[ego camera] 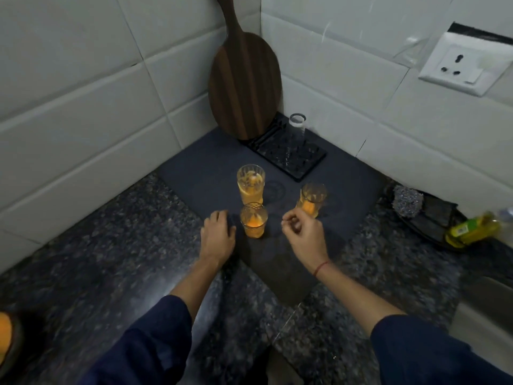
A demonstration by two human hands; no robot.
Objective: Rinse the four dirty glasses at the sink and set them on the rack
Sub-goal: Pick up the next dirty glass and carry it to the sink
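Observation:
Three cut glasses with orange residue stand on a dark mat [347, 190]: a tall glass [250, 187], a short glass [253, 220] in front of it, and another short glass [311, 199] to the right. A clear glass [297, 129] stands upside down on the black rack [288, 154] in the corner. My left hand [218, 234] rests on the mat just left of the near short glass, holding nothing. My right hand [304, 232] hovers right of that glass with fingers curled and empty.
A wooden paddle board [244, 79] leans in the tiled corner behind the rack. A steel scrubber [408, 201] and a yellow-green bottle [472, 229] lie at the right. The sink edge [483, 315] is at the far right. A wall socket [460, 65] sits on the right wall.

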